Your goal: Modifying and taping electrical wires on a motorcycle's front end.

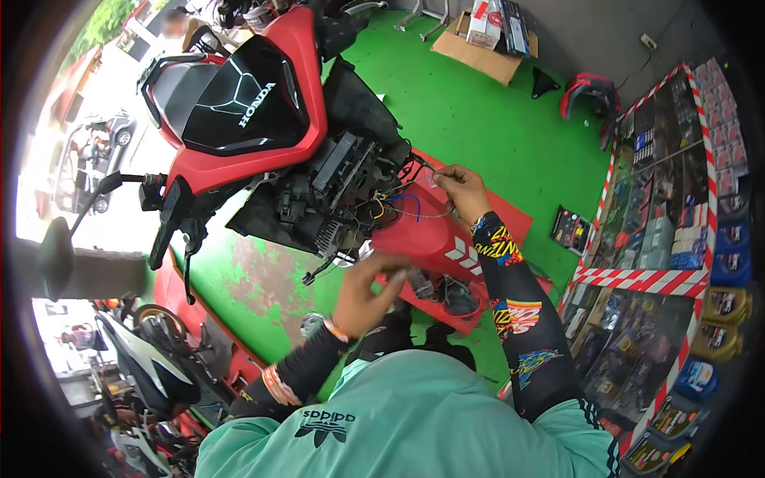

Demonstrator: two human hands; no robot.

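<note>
My right hand [464, 193] is closed in a pinch beside the stripped front of a red and black motorcycle [263, 95]. At its fingertips is a small see-through piece, and a dark wire runs up close to it; what exactly the fingers grip I cannot make out. A thin cable [422, 213] reaches from the yellow and blue wires [384, 205] to just under this hand. My left hand [368, 296] hovers nearer to me, fingers bent and smeared by motion, over the near side of a red body panel [402, 239] with white chevrons.
A glass display case [645, 277] edged in red and white stripes stands at the right, bottles [721, 307] beside it. An open cardboard box [470, 56] and a red fairing piece [590, 99] lie on the green floor. Another motorcycle [147, 358] is at lower left.
</note>
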